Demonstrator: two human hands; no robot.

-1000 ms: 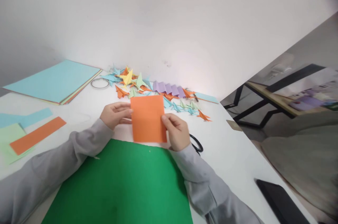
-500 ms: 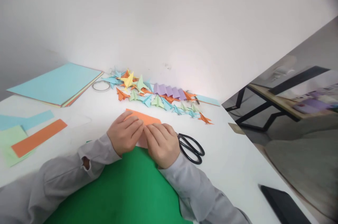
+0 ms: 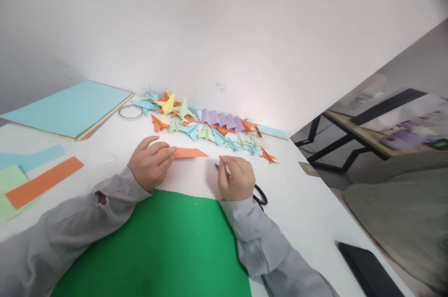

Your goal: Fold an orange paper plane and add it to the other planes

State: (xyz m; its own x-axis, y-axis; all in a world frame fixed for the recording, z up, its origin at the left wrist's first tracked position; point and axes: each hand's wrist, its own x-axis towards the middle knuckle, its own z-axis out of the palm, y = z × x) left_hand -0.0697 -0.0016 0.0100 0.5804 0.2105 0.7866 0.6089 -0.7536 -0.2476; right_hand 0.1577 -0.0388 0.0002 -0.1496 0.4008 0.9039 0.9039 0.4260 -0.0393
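Observation:
My left hand is closed on a folded orange paper strip, pinching its left end against the white table. The strip's right end tapers to a slanted point. My right hand is curled with thumb and fingertips together, just right of that point and apart from the paper; nothing shows between its fingers. Beneath and behind this hand lie black-handled scissors, mostly hidden. Their blade tip peeks out left of the fingers.
Folded paper figures in several colours lie along the wall, with a pleated purple paper. At left are a stack of coloured sheets, a tape roll and an orange strip. A black flat device lies at right.
My right hand has let go of the orange paper and moved right, over the scissors. My left hand has shifted left, still on the paper, which now appears as a narrower, pointed strip.

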